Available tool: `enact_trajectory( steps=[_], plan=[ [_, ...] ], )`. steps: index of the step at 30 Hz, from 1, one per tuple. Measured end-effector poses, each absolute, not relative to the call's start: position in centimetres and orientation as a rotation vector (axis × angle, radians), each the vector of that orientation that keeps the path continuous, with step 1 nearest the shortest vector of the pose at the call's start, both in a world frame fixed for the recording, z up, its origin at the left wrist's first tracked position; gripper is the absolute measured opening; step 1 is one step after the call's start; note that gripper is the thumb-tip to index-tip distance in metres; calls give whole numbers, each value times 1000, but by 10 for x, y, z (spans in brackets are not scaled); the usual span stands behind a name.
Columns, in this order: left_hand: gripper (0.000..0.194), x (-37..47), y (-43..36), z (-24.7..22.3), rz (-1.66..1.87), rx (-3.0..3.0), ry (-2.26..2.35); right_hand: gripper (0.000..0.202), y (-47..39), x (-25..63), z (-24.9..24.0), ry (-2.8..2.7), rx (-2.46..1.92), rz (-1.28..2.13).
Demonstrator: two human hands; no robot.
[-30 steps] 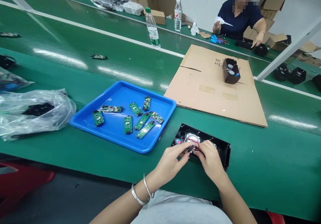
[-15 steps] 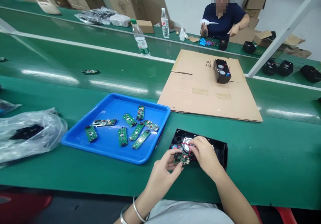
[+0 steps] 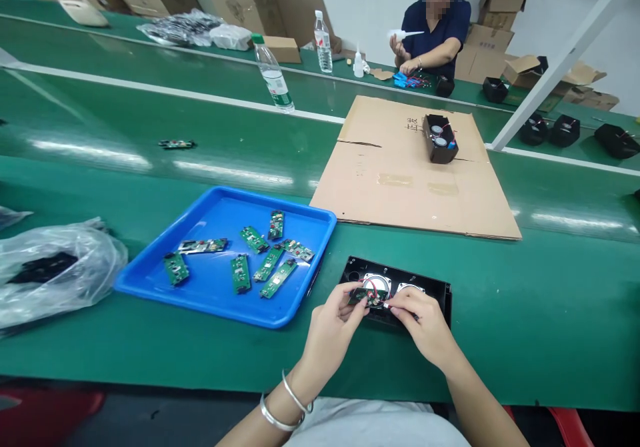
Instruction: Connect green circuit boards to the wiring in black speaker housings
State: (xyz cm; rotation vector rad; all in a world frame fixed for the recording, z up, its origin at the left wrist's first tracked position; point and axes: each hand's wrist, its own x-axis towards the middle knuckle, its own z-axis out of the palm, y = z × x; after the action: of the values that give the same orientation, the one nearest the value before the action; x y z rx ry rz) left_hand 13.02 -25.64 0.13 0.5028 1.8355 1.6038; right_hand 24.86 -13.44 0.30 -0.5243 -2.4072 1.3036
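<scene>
A small green circuit board (image 3: 369, 297) is pinched in my left hand (image 3: 334, 323), held over a black speaker housing (image 3: 435, 293) on the green table. My right hand (image 3: 421, 319) is closed on a small white wire connector (image 3: 387, 305) just right of the board. Red and black wires run between board and housing. Two round speakers sit in the housing, the left one (image 3: 376, 283) behind the board, the other partly hidden by my right fingers.
A blue tray (image 3: 200, 301) with several circuit boards lies to the left, beside a plastic bag (image 3: 95, 267). Behind the housing, a cardboard sheet (image 3: 395, 200) carries another speaker housing (image 3: 441, 140). Bottles stand farther back. A person (image 3: 435, 33) holds a white squeeze bottle across the table.
My right hand has moved down and right from the left speaker and now grips the connector. The board has tilted in my left hand. The other person's lower hand has moved left.
</scene>
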Motion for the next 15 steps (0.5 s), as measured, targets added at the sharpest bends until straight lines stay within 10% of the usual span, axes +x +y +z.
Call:
enact_trajectory(
  steps=[15],
  plan=[
    [30,133,-246,1,1472,684,1958,28,-143,243,-9,-2646,-289,446]
  ],
)
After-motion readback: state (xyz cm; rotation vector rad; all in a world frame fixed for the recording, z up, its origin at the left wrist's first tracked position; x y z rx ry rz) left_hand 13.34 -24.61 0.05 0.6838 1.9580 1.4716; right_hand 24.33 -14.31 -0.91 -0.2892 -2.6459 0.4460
